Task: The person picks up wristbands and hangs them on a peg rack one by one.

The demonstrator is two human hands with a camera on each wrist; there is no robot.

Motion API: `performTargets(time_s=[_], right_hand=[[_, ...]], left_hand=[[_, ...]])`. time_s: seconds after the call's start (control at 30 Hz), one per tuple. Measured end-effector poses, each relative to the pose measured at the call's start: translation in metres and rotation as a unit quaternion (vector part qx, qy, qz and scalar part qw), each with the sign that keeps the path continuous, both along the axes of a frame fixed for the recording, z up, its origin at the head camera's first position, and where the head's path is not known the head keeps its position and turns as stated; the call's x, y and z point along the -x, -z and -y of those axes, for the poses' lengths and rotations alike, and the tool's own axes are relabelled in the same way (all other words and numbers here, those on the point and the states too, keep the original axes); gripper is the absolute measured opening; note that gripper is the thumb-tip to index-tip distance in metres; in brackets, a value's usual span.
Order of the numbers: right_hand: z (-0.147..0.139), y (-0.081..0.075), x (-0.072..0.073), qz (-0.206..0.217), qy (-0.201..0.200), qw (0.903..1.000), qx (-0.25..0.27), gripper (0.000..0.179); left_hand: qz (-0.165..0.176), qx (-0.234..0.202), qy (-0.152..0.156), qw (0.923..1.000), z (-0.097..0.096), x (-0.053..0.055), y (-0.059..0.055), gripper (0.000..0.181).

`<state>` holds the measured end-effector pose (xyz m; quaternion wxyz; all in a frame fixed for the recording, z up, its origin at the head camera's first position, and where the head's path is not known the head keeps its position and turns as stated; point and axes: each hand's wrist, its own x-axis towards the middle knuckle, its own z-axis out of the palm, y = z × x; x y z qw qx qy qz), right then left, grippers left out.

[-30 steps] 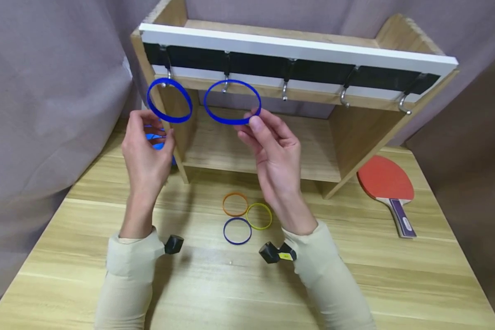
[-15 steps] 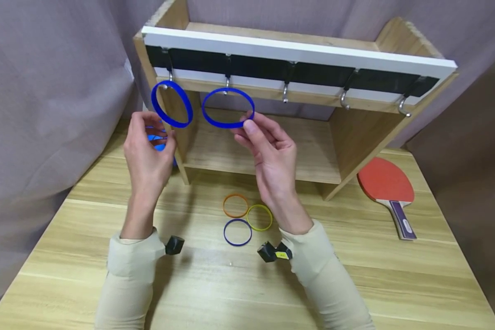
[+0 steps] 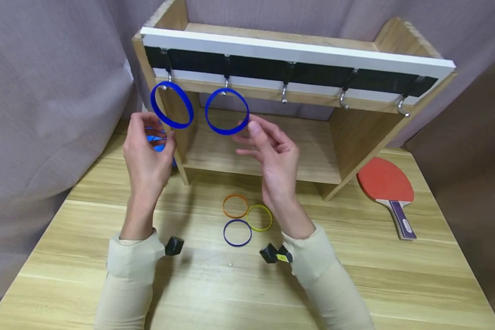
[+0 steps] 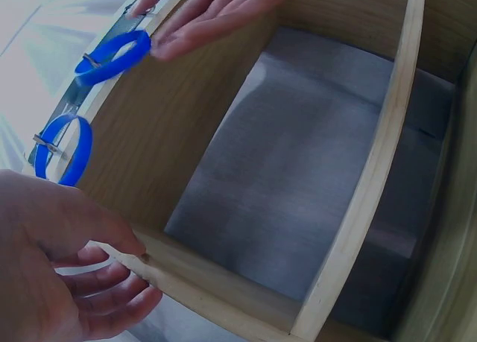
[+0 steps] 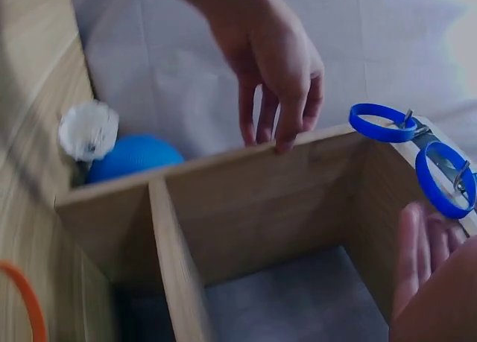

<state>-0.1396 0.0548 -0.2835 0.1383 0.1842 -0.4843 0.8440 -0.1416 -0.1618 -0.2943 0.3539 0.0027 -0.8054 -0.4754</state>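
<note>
My left hand grips the front edge of the left side panel of a wooden shelf, thumb on the inner side and fingers outside. A blue wristband hangs from the leftmost metal hook just above that hand. From the second hook hangs another blue wristband. My right hand is right beside this band, its fingers extended and loose; in the left wrist view its fingertips are at the band's edge.
Three more hooks line the shelf's black strip to the right. Orange, yellow and dark blue wristbands lie on the table. A red table tennis paddle lies at right; a blue ball sits outside the shelf's left side.
My right fingers have released the second blue wristband, which now hangs more upright from its hook. The first band has shifted slightly. My left hand keeps its place.
</note>
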Motion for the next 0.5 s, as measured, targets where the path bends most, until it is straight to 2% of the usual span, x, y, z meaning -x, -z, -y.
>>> performTargets(time_s=[0.1, 0.2, 0.27, 0.3, 0.33, 0.37, 0.4, 0.5], right_hand=[[-0.011, 0.004, -0.004, -0.001, 0.034, 0.9976, -0.061, 0.033], [-0.028, 0.009, -0.011, 0.007, 0.045, 0.9911, -0.125, 0.04], [-0.042, 0.013, -0.017, 0.034, 0.036, 0.9799, -0.193, 0.039], [-0.049, 0.015, -0.02, 0.048, 0.024, 0.9691, -0.24, 0.036], [-0.057, 0.019, -0.023, 0.062, 0.014, 0.9516, -0.301, 0.033], [-0.064, 0.022, -0.026, 0.074, 0.006, 0.927, -0.368, 0.03], [-0.07, 0.026, -0.029, 0.078, 0.0, 0.8953, -0.439, 0.026], [-0.083, 0.041, -0.035, 0.069, -0.001, 0.7779, -0.625, 0.019]], left_hand=[[0.003, -0.004, 0.001, 1.0, 0.0, 0.0, 0.001, 0.032], [0.002, -0.001, 0.0, 1.0, 0.0, 0.0, 0.001, 0.032], [-0.001, 0.003, -0.001, 1.0, 0.0, 0.0, 0.001, 0.032], [-0.002, 0.004, -0.002, 1.0, 0.0, 0.0, 0.001, 0.032], [-0.003, 0.004, -0.002, 1.0, 0.0, -0.001, 0.001, 0.032], [-0.003, 0.003, -0.003, 1.0, 0.0, -0.001, 0.001, 0.032], [-0.003, 0.001, -0.003, 1.0, 0.0, -0.001, 0.001, 0.032], [-0.001, -0.001, -0.004, 1.0, 0.0, -0.001, 0.001, 0.032]])
